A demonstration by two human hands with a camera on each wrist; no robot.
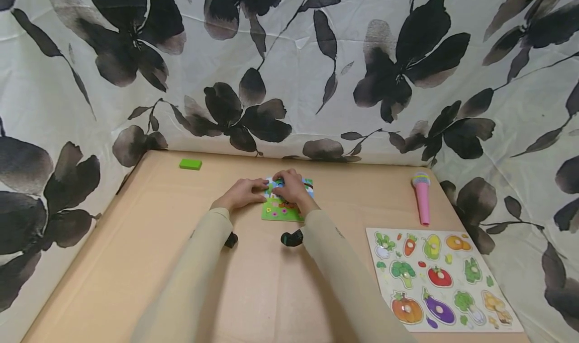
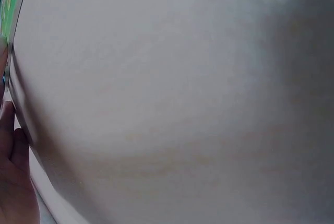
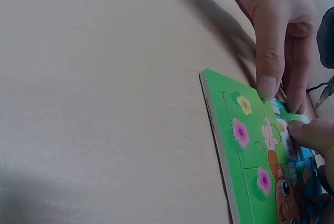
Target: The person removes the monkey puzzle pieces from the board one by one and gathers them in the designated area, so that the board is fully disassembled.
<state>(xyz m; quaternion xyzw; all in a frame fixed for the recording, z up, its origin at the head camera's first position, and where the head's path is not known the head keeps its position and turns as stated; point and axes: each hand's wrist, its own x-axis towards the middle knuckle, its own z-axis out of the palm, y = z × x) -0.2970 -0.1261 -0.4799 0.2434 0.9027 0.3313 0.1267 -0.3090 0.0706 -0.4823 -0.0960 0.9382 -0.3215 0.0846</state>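
A small jigsaw puzzle (image 1: 280, 215) with a green, flowered picture lies flat near the middle of the table's far half. My left hand (image 1: 244, 192) touches its left edge; in the right wrist view the left thumb (image 3: 267, 85) presses the board's rim. Over the puzzle's upper part curls my right hand (image 1: 293, 186). Between its thumb and fingers a blue puzzle piece (image 1: 279, 182) shows, mostly covered by the hand. The left wrist view catches only part of the left fingers (image 2: 6, 125) beside the puzzle's edge.
At the far left lies a green block (image 1: 190, 164). A pink toy microphone (image 1: 422, 199) rests at the right, beyond a white vegetable puzzle board (image 1: 416, 262). Flowered cloth (image 1: 316, 81) hangs behind the table (image 1: 135, 262) and at its sides.
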